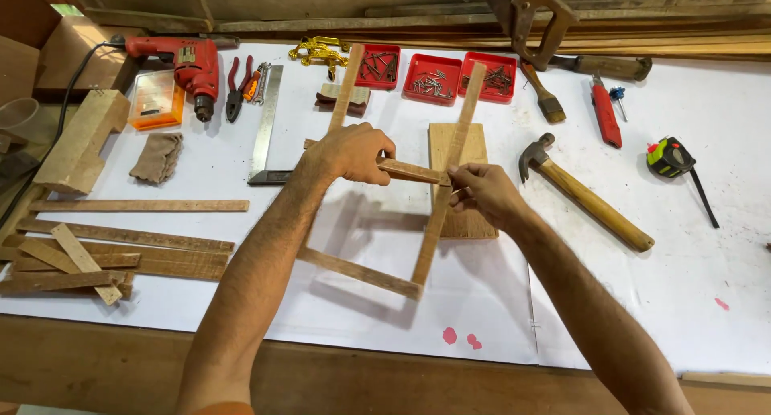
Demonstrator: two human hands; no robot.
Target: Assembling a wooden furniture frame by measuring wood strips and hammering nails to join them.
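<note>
A frame of thin wooden slats [430, 242] lies tilted over the white sheet, with two long slats and two cross slats. My left hand [349, 152] grips the upper cross slat [414, 171] near the left long slat [347, 89]. My right hand [484, 192] pinches a small nail at the joint where that cross slat meets the right long slat [466, 106]. A short wooden board [474, 222] lies under the joint. The lower cross slat [357, 272] closes the frame toward me.
A hammer [590, 196] lies right of the board. Three red trays of nails [434, 77], a brush [546, 98], a red tool [605, 116] and a tape measure [671, 158] sit behind. A red drill [189, 65], pliers [238, 85], a steel square [265, 126] and spare slats [120, 246] lie left.
</note>
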